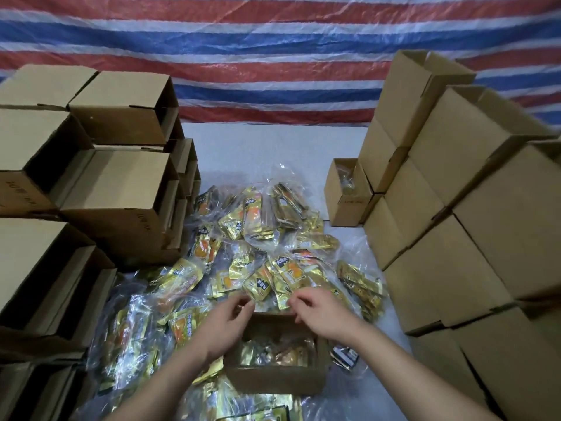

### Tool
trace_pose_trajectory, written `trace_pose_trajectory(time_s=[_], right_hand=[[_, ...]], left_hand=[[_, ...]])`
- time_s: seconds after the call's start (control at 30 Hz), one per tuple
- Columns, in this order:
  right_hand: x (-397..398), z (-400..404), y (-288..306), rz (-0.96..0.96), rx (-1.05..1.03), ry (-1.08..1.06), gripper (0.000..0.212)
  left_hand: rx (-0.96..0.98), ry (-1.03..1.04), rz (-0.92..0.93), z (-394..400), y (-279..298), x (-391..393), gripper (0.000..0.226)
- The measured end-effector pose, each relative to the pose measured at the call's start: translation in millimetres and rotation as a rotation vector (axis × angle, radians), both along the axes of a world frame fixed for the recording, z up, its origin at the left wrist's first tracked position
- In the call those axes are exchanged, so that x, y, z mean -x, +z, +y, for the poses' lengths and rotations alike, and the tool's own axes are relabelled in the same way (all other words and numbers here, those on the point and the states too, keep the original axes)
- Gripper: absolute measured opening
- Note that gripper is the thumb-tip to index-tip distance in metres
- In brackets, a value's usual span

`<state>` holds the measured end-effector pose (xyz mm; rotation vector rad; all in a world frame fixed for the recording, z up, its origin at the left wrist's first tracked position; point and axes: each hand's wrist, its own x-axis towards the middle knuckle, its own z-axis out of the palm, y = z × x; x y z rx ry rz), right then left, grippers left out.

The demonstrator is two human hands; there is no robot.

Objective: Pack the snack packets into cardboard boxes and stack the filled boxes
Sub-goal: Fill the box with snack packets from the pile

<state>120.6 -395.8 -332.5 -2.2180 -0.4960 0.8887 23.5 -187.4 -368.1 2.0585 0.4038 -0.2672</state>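
Snack packets point(258, 268) between box stacks point(449, 208) (both sides)

Glossy foil packets point(261, 268); matt cardboard boxes point(485, 226).

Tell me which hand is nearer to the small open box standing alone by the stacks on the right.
Right. The right hand is over the far edge of the open box in front, on the side toward the small open box. The left hand is further from it.

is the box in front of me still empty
No, the open box under both hands already holds gold snack packets.
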Motion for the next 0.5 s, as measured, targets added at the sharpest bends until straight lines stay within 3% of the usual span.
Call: trace_pose_trajectory(time_s=[0.1, 0.23, 0.37, 0.5], right_hand=[[-18.8, -12.9, -8.0, -0.107, -0.069, -0.188, 0.017], [-41.8, -36.9, -15.8, -0.066, -0.106, -0.412, 0.019], [-69.2, -69.1, -23.4, -0.109, -0.078, -0.663, 0.016], [-95.8, -98.2, -35.1, -0.009, -0.126, -0.874, 0.017]], left_hand=[[-0.151, -0.056, -0.098, -10.2, 8.6, -31.9, 0.019], [-0.331, -0.214, -0.188, -46.7, 15.5, -91.1, 0.026], [-0.571, -0.540, -0.242, -108.2, 6.2, -158.7, 0.031], [-0.881, -0.917, -0.209, -168.8, -17.0, -211.5, 0.036]])
